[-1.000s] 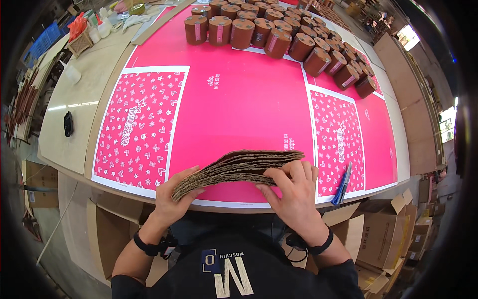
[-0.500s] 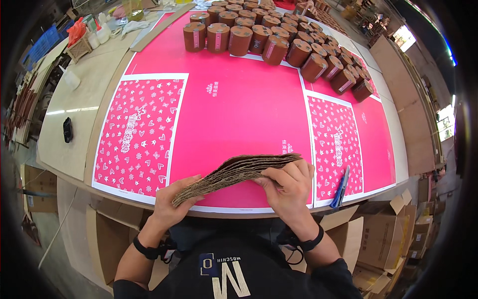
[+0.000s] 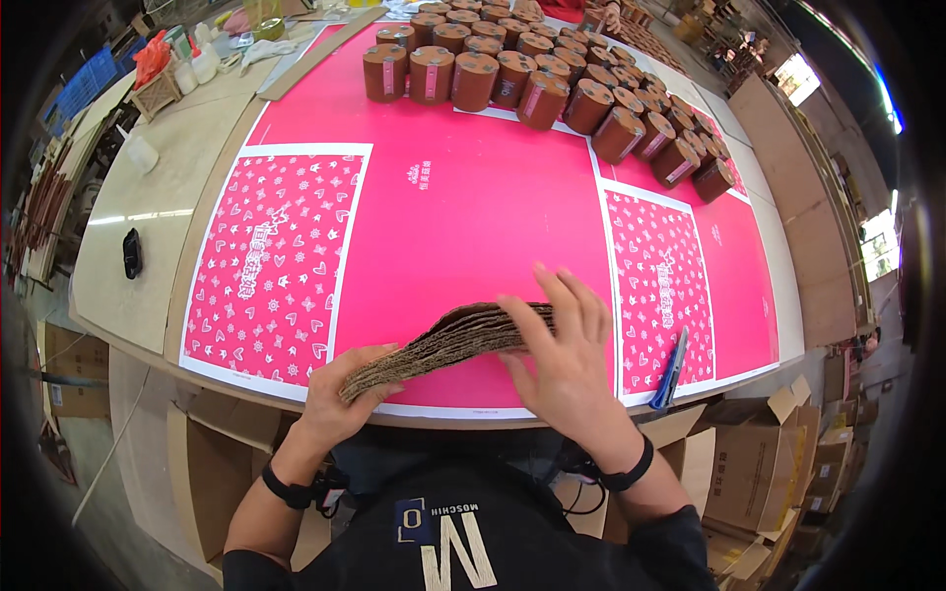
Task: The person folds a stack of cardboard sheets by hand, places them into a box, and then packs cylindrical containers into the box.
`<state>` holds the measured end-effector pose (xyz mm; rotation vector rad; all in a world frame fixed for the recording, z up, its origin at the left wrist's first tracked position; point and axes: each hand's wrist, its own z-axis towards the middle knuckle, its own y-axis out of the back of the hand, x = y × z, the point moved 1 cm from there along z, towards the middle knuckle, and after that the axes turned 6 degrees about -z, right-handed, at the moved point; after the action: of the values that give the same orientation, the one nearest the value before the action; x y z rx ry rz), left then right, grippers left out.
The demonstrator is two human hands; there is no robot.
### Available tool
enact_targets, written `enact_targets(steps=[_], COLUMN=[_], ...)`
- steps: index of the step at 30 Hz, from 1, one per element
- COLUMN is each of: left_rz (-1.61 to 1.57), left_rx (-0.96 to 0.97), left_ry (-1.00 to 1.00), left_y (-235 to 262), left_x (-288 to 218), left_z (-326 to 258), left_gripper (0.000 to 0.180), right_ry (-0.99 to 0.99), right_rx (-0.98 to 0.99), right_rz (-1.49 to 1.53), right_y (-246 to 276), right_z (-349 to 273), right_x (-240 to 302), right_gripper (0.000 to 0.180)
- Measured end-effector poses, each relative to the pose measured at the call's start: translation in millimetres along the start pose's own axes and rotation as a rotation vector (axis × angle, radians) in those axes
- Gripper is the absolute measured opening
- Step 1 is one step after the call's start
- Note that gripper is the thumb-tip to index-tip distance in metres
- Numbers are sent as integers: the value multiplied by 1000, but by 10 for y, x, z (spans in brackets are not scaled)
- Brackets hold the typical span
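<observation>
A bent stack of brown corrugated cardboard pieces (image 3: 448, 340) is held over the near edge of the pink printed sheet (image 3: 483, 217). My left hand (image 3: 335, 394) pinches its left end between thumb and fingers. At the other end, my right hand (image 3: 574, 369) has its fingers stretched out and apart, with the thumb below, hiding the stack's right tip. Whether those fingers touch the cardboard I cannot tell. To the right of that hand, a blue utility knife (image 3: 670, 369) lies on a patterned pink panel (image 3: 660, 276).
Rows of brown cylindrical boxes (image 3: 475, 81) stand across the far part of the table. A small black object (image 3: 132, 253) and a white bottle (image 3: 141, 150) are on the pale left tabletop (image 3: 158, 207). Open cardboard cartons (image 3: 754, 463) sit below the table's right edge.
My right hand has loosened from the stack's right end, its fingers spreading and lifting. The left hand keeps its hold, and the stack stays nearly in place.
</observation>
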<state>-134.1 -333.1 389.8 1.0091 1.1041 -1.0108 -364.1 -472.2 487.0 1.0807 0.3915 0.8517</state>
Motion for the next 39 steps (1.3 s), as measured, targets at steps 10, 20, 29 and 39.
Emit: enact_targets(steps=[10,20,29,39], left_rz=[-305,-291,-218,-742], left_rx=[-82,-122,-248,162], left_ry=[87,21,-93,75], left_y=[-66,-40,-92,-64], left_x=[100,137,204,-336], left_z=[-39,117,230,182], left_gripper=[41,58,63,74], right_ry=[269,319,382,474], right_rx=[502,429,413,291], right_rz=[21,111,148,497], right_y=[-312,-313,-355,8], right_z=[121,202,245,71], right_x=[-25,-35,-120,-41], right_gripper=[56,42,40,50])
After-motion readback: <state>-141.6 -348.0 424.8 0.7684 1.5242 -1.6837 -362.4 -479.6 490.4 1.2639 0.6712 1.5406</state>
